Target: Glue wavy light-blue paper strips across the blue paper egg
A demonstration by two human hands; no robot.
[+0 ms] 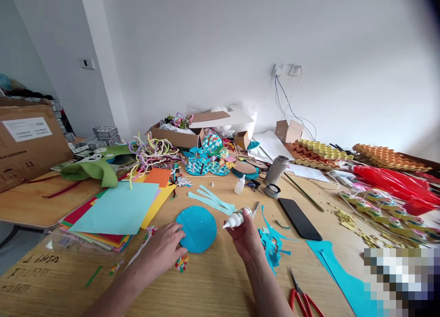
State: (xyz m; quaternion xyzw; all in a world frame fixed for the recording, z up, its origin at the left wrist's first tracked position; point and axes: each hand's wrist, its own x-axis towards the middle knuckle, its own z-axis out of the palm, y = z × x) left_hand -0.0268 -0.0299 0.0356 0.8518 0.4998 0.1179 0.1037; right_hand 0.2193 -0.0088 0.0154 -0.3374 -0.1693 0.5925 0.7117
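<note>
Unreadable label (27, 128) on carton (51, 147), unreadable handwriting (33, 259) on table (192, 292)

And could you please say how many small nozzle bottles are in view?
2: one nozzle bottle in the right hand, the other bottle standing on the table beyond that hand, left of the grey flask. More may be hidden.

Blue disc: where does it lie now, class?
In the head view, the blue disc lies left of centre, between the left hand and the white bottle in the right hand.
</note>
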